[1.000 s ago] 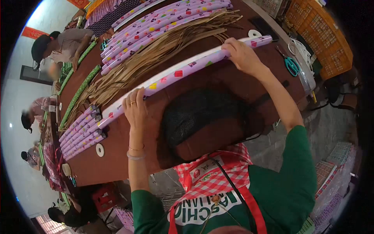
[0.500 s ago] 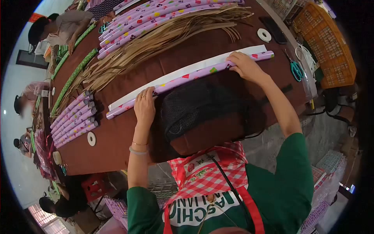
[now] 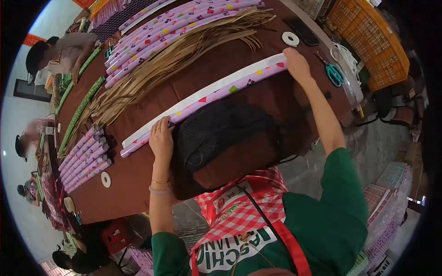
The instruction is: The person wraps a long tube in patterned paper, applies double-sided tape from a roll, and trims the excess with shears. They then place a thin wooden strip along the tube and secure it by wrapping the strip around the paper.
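Observation:
A long purple patterned roll (image 3: 221,94) lies slantwise on the brown-covered table, with a white strip (image 3: 198,95) along its far side. My left hand (image 3: 161,138) is closed over the roll near its left end, fingers together on top. At the right end my right hand (image 3: 297,66) has its fingers closed round the roll and the strip's end, its fingertips partly hidden. Between my arms, on the near side of the roll, sits a black mesh bag (image 3: 221,131).
Brown flat strips (image 3: 170,55) and more purple rolls (image 3: 184,23) lie beyond. Short purple rolls (image 3: 85,156) are stacked left. White tape (image 3: 290,39), a phone (image 3: 301,31) and teal scissors (image 3: 334,75) lie right. A co-worker (image 3: 73,53) handles green rolls (image 3: 83,101).
My right hand has slid outward along the roll to its right end, which no longer sticks out past it. My left hand stays near the left end. The whole view has shifted slightly.

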Motion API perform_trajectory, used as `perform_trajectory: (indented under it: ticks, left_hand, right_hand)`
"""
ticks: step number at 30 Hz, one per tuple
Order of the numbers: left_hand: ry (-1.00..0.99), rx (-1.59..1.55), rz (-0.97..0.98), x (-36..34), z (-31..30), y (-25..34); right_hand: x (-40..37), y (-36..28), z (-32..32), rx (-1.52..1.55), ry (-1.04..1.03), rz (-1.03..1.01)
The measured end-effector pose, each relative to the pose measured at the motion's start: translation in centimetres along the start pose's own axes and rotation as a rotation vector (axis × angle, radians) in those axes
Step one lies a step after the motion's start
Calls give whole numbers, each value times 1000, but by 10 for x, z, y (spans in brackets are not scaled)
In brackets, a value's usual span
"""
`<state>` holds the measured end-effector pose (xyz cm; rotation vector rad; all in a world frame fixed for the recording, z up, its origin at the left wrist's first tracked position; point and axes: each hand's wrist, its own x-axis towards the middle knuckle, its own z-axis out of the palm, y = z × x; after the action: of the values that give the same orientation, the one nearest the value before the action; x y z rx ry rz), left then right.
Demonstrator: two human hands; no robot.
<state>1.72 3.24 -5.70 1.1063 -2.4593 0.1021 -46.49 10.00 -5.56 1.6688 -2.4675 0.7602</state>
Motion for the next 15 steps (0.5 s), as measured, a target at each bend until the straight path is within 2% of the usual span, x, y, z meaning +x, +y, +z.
perform_trajectory:
  ticks: [3,5,6,7,9,10,15]
  left_hand:
    - [-20,-1,-26,2,-4,4]
    - [-22,-17,-32,2,-4,5]
    - [-25,-26,-39,1,-4,4]
    - [-24,-25,-45,1,-4,4]
    - [-29,-12,-30,2,-3,2]
    - [-29,-10,-37,1,-3,2]
    - [-18,-46,-17,4,-5,5]
  right_hand:
    - [17,32,-8,61,13,109]
    - [32,48,-7,192,-66,190]
    - [38,50,-7,282,-31,196]
    - [41,51,-8,283,-34,190]
    - [48,52,-13,199,-178,288]
    - [48,54,-6,151,-106,293]
    - [53,76,5,200,-136,325]
